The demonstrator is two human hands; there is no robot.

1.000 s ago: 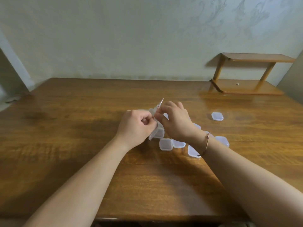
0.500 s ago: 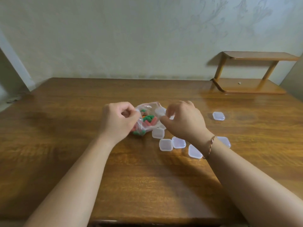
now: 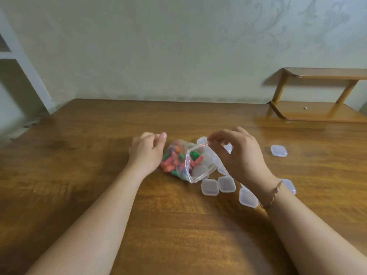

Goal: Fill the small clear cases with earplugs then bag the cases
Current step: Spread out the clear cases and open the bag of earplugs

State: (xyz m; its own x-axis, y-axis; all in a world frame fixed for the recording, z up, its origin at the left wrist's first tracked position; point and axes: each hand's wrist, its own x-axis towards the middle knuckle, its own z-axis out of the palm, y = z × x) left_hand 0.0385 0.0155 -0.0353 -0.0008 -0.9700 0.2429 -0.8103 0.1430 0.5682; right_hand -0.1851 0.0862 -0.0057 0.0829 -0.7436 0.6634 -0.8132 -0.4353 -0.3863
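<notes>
A clear zip bag (image 3: 185, 162) with a red seal strip lies on the wooden table (image 3: 99, 175), full of red, green and orange earplugs (image 3: 172, 161). Its mouth gapes open toward the right. My right hand (image 3: 236, 157) pinches the upper lip of the bag's mouth between thumb and finger. My left hand (image 3: 148, 153) rests against the bag's closed left end, fingers curled; whether it grips the plastic is hidden. Several small clear cases lie to the right of the bag, among them two side by side (image 3: 209, 187) (image 3: 226, 184) and one apart (image 3: 278, 150).
A low wooden two-tier shelf (image 3: 317, 114) stands at the table's back right against the wall. More clear cases (image 3: 248, 197) lie partly under my right wrist. The table's near edge lies below the frame.
The hands have drawn apart and the bag's mouth has come open. The bag now lies flatter on the table, with its earplugs showing.
</notes>
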